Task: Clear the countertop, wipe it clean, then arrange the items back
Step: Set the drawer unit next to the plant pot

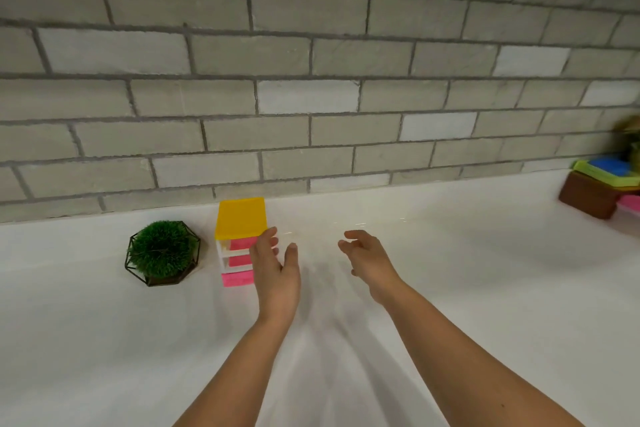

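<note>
Both hands empty over white bench (450,288), left hand (277,270) fingers loose beside mini drawer unit (239,239), right hand (370,260) fingers relaxed.

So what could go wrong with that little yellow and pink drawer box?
The left hand is right beside the drawer box, which is tall and narrow, so a bump might tip it. Its bottom pink drawer seems to stick out a bit and could slide free. The plant stands close on the other side, so a falling box might knock it.
</note>
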The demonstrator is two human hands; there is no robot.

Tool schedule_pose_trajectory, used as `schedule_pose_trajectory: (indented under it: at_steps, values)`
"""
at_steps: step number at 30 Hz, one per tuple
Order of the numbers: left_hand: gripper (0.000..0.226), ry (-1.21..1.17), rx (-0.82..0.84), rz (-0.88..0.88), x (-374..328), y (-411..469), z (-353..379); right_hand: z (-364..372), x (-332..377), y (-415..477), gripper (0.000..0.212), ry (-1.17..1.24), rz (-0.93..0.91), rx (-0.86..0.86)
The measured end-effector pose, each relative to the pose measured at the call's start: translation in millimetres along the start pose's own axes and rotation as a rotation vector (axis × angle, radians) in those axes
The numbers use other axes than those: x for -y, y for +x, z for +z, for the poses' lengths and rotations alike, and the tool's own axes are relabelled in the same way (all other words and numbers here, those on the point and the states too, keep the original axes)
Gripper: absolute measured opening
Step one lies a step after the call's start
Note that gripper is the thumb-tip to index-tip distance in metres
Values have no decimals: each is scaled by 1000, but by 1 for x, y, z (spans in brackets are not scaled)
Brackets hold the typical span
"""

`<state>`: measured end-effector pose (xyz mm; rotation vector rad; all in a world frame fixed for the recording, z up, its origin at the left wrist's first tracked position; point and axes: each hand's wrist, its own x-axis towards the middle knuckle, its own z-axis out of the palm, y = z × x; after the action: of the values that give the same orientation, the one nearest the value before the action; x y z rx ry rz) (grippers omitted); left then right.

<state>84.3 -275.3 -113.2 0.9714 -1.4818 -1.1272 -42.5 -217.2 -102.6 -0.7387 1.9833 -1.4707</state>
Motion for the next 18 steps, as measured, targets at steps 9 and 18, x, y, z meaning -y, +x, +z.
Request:
schedule_pose_trajectory:
  at_steps: [9, 18]
  values:
    - [27, 19, 221, 32, -27, -56, 71, -89, -16, -31, 28, -18, -19, -132]
    - [27, 3, 381, 77, -61, -137, 162, -208, -50, -73, 21, -23, -16, -236]
